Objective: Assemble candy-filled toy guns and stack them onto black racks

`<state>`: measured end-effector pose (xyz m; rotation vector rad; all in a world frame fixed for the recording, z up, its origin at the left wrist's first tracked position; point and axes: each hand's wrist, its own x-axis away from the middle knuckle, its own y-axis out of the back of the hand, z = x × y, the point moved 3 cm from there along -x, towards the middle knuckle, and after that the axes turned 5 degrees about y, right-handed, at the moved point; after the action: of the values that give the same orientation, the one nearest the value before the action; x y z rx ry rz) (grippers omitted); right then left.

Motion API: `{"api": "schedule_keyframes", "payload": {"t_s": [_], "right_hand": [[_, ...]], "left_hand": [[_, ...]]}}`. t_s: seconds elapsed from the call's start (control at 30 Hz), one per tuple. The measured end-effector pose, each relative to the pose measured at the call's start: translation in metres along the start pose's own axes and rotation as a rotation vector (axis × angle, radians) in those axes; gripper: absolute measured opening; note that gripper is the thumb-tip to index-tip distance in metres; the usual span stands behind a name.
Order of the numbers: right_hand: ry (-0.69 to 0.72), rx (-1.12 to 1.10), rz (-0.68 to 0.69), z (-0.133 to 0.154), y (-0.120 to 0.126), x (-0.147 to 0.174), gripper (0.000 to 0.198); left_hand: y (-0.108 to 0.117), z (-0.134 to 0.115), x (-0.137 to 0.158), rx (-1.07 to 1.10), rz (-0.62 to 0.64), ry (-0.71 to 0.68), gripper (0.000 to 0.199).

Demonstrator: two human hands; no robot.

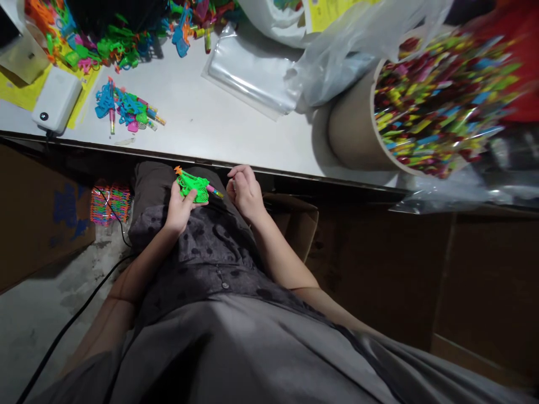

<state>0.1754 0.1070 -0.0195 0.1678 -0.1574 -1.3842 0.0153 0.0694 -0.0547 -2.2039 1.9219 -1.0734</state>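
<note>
My left hand [180, 209] is closed around a bright green plastic toy gun [194, 188], held above my lap. An orange piece sticks up at the gun's upper left, and a small pink and yellow tube juts from its right side. Just right of that tube is my right hand [246, 193], fingers curled in; whatever they may hold is hidden. On the white table [177, 129] beyond lies a small pile of blue, green and pink toy guns [130, 106] with similar tubes.
A tub [353, 123] of colourful wrapped tubes [438, 106] lies tipped at the right. Clear plastic bags [256, 67] are stacked mid-table. More toy guns [122, 47] lie at the back left, near a white power bank [56, 101]. Cardboard boxes [37, 219] stand below.
</note>
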Motion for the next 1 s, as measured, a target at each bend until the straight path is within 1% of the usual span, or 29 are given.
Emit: {"api": "schedule_keyframes", "payload": {"t_s": [0.1, 0.2, 0.33, 0.4, 0.5, 0.67, 0.87, 1.0], "right_hand": [[0.055, 0.101, -0.012, 0.007, 0.0, -0.002, 0.036], [0.107, 0.24, 0.004, 0.015, -0.001, -0.003, 0.036], [0.217, 0.342, 0.086, 0.021, -0.004, -0.003, 0.036], [0.262, 0.352, 0.13, 0.021, -0.005, -0.002, 0.037], [0.3, 0.334, 0.154, 0.019, -0.005, -0.001, 0.039], [0.283, 0.304, 0.172, 0.014, -0.004, -0.001, 0.038], [0.281, 0.299, 0.115, 0.012, -0.002, 0.0, 0.035], [0.337, 0.28, 0.117, 0.014, 0.0, 0.004, 0.035]], "left_hand": [[-0.001, -0.001, 0.002, 0.007, 0.004, -0.006, 0.057], [-0.002, -0.002, 0.004, 0.017, 0.002, 0.004, 0.058], [-0.005, -0.003, 0.006, 0.023, 0.006, 0.015, 0.059], [-0.006, -0.004, 0.006, 0.022, 0.009, 0.019, 0.059], [-0.009, -0.005, 0.007, 0.026, 0.015, 0.025, 0.058], [-0.011, -0.006, 0.008, 0.05, 0.015, 0.037, 0.054], [-0.013, -0.005, 0.009, 0.07, 0.019, 0.065, 0.056], [-0.017, -0.004, 0.011, 0.072, 0.018, 0.064, 0.054]]}}
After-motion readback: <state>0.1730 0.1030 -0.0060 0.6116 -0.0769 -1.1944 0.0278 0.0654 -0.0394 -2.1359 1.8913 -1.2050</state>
